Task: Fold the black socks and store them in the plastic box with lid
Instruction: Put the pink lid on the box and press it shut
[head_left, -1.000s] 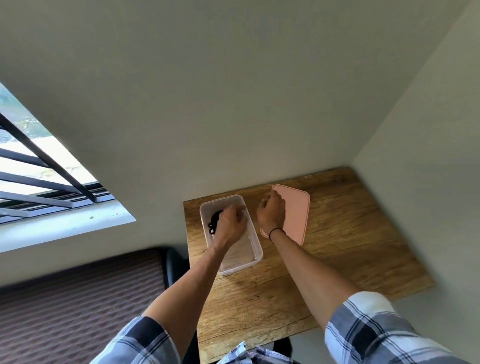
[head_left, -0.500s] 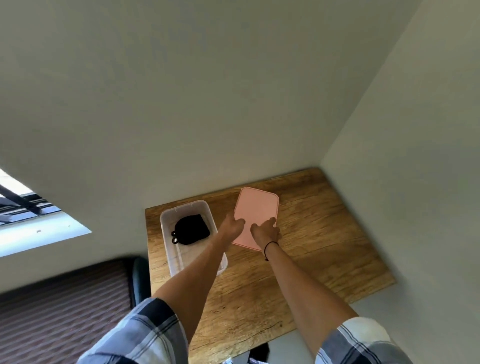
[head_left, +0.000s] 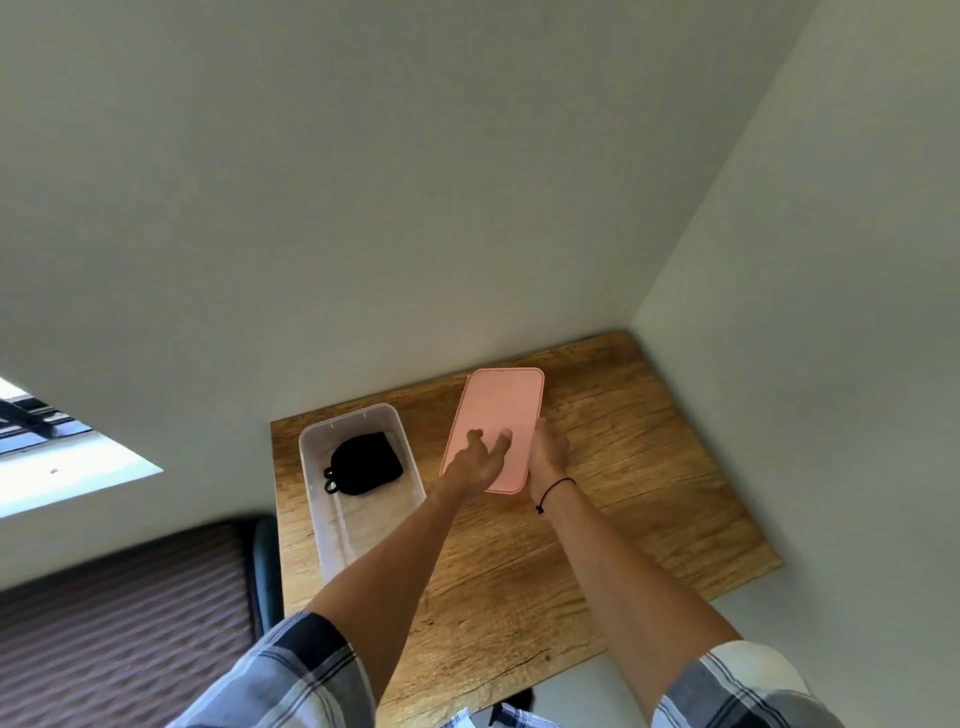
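Left hand (head_left: 475, 460) open, fingers spread flat on pink lid (head_left: 498, 415). Right hand (head_left: 548, 452) seems to grip lid's right edge; fingertips hidden. Folded black socks (head_left: 366, 464) inside clear box (head_left: 311, 483), left of both hands. Box's near end hidden behind left arm.

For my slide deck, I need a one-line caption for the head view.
Folded black socks lie in the open plastic box; both hands, left hand and right hand, are on the pink lid.

Head view looks steeply down — table (head_left: 597, 519) at arm's reach.
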